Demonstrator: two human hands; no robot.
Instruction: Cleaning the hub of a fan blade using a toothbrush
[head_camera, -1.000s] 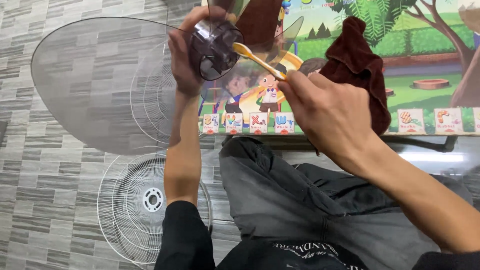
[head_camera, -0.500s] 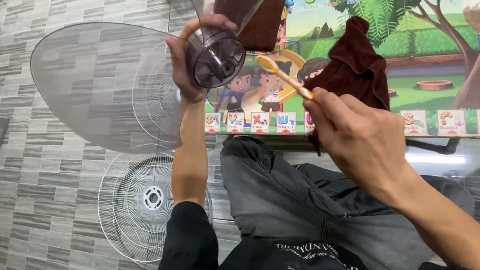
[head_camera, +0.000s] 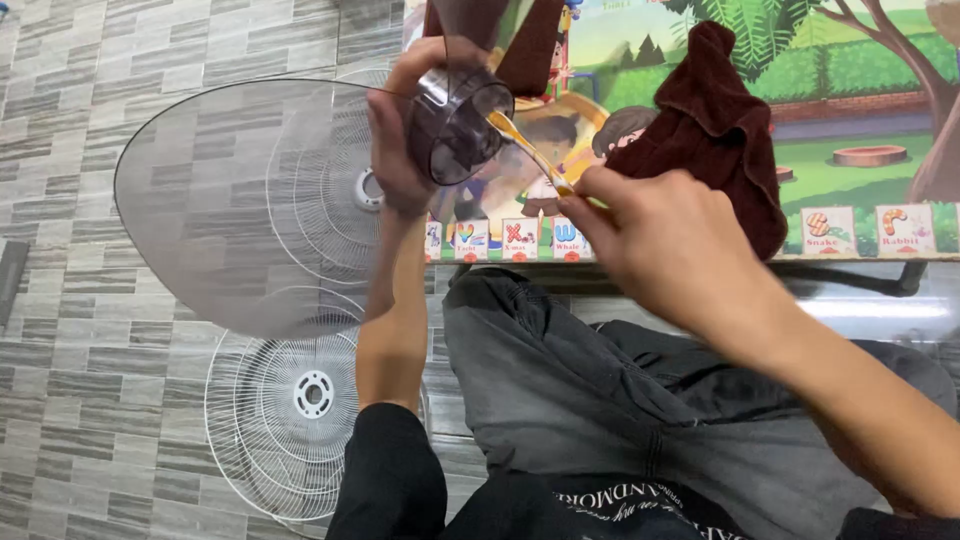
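My left hand (head_camera: 400, 140) grips the dark see-through hub (head_camera: 455, 125) of a smoky plastic fan blade (head_camera: 230, 200), held up in front of me with the hub's hollow side facing me. My right hand (head_camera: 670, 250) holds a yellow toothbrush (head_camera: 525, 150) whose head rests at the hub's right rim. A dark brown cloth (head_camera: 715, 125) lies just beyond my right hand on the low table.
Two white wire fan grilles lie on the grey tiled floor, one (head_camera: 290, 400) by my left knee, the other (head_camera: 320, 190) seen through the blade. A low table (head_camera: 880, 190) covered with a colourful cartoon picture mat stands ahead. My grey-trousered legs fill the lower middle.
The toothbrush drew away from the hub half a second ago and is now back at its rim. The blade and my left hand have shifted slightly right.
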